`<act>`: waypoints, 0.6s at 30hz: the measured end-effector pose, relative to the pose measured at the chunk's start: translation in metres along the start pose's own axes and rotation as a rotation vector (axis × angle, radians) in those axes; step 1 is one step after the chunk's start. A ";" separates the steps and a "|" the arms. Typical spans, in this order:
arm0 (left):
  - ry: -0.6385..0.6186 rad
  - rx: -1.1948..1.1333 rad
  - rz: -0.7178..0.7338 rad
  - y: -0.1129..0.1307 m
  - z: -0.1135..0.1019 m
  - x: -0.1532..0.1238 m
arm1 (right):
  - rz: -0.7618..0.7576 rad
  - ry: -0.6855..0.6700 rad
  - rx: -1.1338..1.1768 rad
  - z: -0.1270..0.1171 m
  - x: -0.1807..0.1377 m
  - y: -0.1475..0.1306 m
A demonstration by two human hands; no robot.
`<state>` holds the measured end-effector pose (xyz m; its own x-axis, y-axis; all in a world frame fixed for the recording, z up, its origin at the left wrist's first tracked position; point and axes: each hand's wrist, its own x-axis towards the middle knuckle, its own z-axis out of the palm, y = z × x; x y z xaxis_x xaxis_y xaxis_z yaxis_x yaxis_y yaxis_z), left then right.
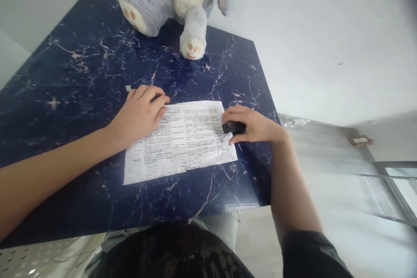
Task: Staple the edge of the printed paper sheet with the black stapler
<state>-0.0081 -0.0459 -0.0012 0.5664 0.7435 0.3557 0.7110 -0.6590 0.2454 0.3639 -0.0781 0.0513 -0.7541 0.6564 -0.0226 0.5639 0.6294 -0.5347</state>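
Observation:
A printed sheet of paper (185, 139), dense with small text, lies slightly tilted on the dark blue marbled table (97, 65). Its lower edge looks uneven. My left hand (143, 108) rests at the sheet's upper left, the thumb on the paper and the other fingers bent over the tabletop beyond its edge. At the sheet's right edge, my right hand (249, 124) is closed around a small black object (235, 127), whose kind I cannot make out. The right thumb lies along its near side, close to the paper. Part of the object is hidden by the fingers.
A grey and white plush toy (192, 8) sits at the table's far edge. A small pale scrap (128, 88) lies just beyond my left hand. Past the table's right side, a clear plastic item (296, 123) and a brown box (361, 140) are on the floor.

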 end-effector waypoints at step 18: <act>-0.199 -0.629 0.039 -0.009 0.005 0.000 | 0.526 0.813 -0.053 0.016 0.012 0.003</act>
<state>-0.0120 -0.0397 -0.0083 0.6958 0.6848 0.2166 0.3436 -0.5822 0.7369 0.3511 -0.0752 0.0357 0.0507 0.9341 0.3534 0.7922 0.1778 -0.5838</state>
